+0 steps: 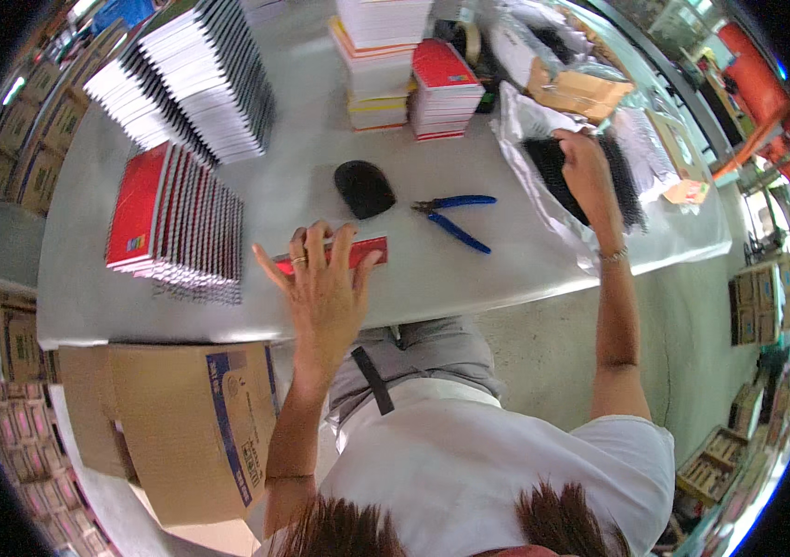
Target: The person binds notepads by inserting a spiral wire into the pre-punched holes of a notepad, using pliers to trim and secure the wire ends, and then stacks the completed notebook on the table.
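Note:
My left hand (325,283) lies with fingers spread over a small red notebook (373,249) near the table's front edge, covering most of it. My right hand (588,181) reaches to an open white plastic bag (517,139) of black spiral binding coils (545,165). Its fingers are closed at the far end of the coils and appear to pinch one; the fingertips are partly hidden. Blue-handled pliers (458,215) rest with handles apart between my hands. Left of the pliers sits a black, rounded, mouse-like object (363,189).
Red spiral notebooks (140,209) are stacked at left, with taller white-paged spiral stacks (177,56) behind. Farther back stand a pile of unbound paper (378,74) and red-covered booklets (446,79). A cardboard box (177,418) stands below the table's left front edge.

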The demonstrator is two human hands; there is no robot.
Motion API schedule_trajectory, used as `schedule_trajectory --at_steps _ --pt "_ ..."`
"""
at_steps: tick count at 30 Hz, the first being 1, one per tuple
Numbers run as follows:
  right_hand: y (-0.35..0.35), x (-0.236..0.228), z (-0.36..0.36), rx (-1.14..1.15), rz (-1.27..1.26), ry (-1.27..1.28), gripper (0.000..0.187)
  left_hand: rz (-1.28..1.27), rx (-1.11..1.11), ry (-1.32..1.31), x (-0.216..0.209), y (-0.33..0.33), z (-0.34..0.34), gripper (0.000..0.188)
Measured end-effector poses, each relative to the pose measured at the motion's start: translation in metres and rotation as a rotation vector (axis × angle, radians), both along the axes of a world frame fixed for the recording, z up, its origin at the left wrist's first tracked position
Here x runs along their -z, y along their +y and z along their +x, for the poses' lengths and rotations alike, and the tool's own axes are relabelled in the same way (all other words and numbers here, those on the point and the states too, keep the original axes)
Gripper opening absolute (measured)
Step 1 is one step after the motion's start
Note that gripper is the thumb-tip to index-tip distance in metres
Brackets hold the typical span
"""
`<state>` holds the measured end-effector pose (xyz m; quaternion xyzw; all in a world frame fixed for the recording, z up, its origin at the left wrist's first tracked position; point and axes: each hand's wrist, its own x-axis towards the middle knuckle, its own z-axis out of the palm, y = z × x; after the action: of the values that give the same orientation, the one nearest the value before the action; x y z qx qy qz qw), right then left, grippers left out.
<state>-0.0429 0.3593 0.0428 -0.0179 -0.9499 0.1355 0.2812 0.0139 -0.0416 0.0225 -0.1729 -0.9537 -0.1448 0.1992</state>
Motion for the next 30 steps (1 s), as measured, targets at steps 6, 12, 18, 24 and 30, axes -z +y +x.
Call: schedule_trajectory --at_steps 6,12,18,24,30 --pt "-0.126 -0.048 0.037 -0.581 -0.388 -0.265 0.022 0.156 -0.136 0.057 0.004 0.016 0.006 0.054" --pt "-0.179 -0.02 0.037 -0.685 -0.513 -0.346 0.018 0.303 -0.155 0.101 0.016 0.024 -0.006 0.054" --pt "-0.184 -0.006 0.032 -0.679 -0.562 -0.256 0.016 0.269 -0.198 0.165 0.018 0.028 -0.009 0.051" --pt "-0.182 -0.002 0.035 -0.688 -0.569 -0.302 0.02 0.281 -0.2 0.111 0.017 0.027 -0.007 0.048" --pt "-0.183 0.001 0.037 -0.661 -0.567 -0.29 0.025 0.266 -0.171 0.132 0.022 0.023 -0.009 0.05"
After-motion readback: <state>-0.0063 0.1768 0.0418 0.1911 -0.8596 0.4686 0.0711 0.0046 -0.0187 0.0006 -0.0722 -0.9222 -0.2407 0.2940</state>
